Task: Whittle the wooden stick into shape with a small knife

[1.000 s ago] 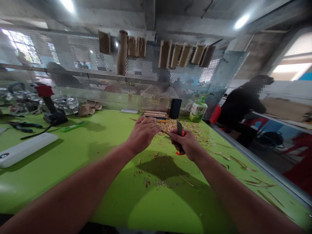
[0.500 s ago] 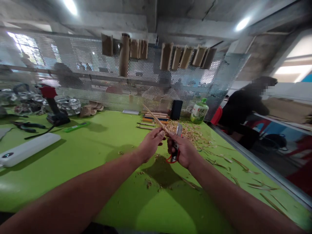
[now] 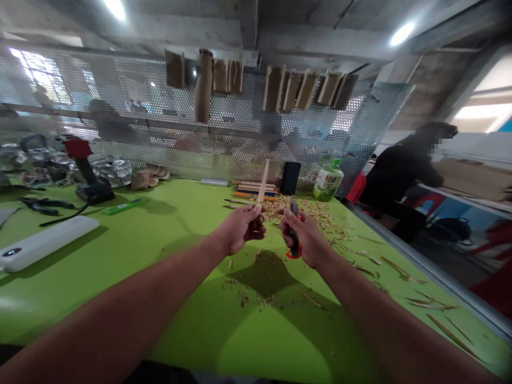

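Note:
My left hand is closed on the lower end of a thin, pale bamboo strip, which points up and away from me. A short gap to the right, my right hand wraps round a utility knife with a dark body and red trim. The knife's upper end shows above the thumb; I cannot make out its blade. Both hands are raised over the green tabletop. Behind them lies a heap of wood shavings, and small crumbs of shavings are scattered under the hands.
At the left are a red-and-black cordless drill, pliers, a green-cased tool and a long white device. A green-capped bottle and a dark upright box stand behind. A person is at the right.
My hands have moved apart; before, they met at the strip. The strip has swung from leaning left to nearly upright. The knife has shifted right, away from it.

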Demonstrator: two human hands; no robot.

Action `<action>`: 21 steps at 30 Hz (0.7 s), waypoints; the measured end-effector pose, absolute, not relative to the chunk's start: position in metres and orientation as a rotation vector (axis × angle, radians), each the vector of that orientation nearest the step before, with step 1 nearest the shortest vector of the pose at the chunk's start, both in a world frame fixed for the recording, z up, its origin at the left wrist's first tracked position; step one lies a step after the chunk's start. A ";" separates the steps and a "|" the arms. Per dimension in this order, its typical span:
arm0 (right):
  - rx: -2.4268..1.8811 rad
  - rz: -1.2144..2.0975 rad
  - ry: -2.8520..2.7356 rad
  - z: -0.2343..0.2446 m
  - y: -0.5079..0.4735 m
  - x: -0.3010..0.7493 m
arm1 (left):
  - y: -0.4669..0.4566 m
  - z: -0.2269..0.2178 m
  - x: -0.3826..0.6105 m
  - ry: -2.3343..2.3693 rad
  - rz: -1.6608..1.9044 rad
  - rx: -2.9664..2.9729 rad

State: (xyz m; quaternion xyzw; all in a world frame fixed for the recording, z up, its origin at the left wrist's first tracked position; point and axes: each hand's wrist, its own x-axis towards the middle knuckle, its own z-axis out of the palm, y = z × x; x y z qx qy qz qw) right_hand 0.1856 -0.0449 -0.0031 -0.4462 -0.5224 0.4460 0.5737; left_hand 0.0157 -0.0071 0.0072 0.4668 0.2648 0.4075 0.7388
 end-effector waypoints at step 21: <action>-1.086 1.013 -1.179 -0.008 -0.031 0.201 | -0.020 0.000 0.018 0.589 0.476 1.357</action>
